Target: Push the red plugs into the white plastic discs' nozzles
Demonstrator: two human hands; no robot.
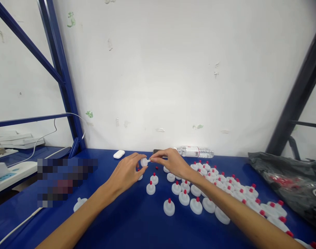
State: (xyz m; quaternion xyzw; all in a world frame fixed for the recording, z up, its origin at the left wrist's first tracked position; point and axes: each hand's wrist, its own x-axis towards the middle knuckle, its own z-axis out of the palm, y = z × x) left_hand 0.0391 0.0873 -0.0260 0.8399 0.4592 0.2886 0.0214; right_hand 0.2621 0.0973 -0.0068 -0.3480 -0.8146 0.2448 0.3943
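Thumb and fingers of my left hand hold a white plastic nozzle lid by its round base, tilted so that the nozzle points right. The fingertips of my right hand are pinched together at the nozzle's tip; whatever lies between them is hidden. Below the hands, a small red cap lies loose on the blue table. Two nozzle lids with red caps, one of them this front lid, stand upright close by. Another white lid, showing no red cap, lies partly behind my left forearm.
Many red-capped lids stand crowded on the right, partly under my right forearm. Along the wall are a white earbud case, a dark flat object and a lying clear bottle. A black plastic bag sits far right.
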